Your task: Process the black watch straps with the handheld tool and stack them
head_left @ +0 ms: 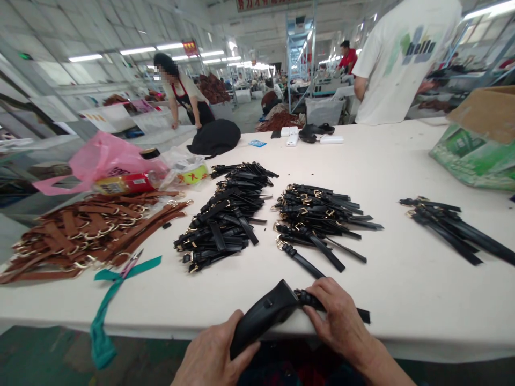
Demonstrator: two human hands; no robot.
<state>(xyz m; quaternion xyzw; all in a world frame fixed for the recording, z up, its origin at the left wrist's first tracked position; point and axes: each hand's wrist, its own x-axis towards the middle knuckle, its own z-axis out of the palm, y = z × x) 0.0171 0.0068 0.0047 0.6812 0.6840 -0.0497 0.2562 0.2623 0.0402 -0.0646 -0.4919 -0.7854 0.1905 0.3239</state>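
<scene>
On the left of the pale surface (426, 289) lies a heap of brown straps (68, 230) with metal rings. Behind it are a crumpled pink bag (102, 155), a red-and-yellow package (129, 183) and a clear plastic bag (177, 163). A teal strip (105, 308) hangs over the near edge, with small snips (131, 264) lying across its upper part. Toward the far edge rest a black cloth item (217, 138), a blue packet (257, 143) and several small white objects (292, 139). An open green-and-brown carton (478, 145) stands at right. Beyond are a person in a white shirt (402, 64), a person in an apron (187, 96) and a person in red (348, 58).
</scene>
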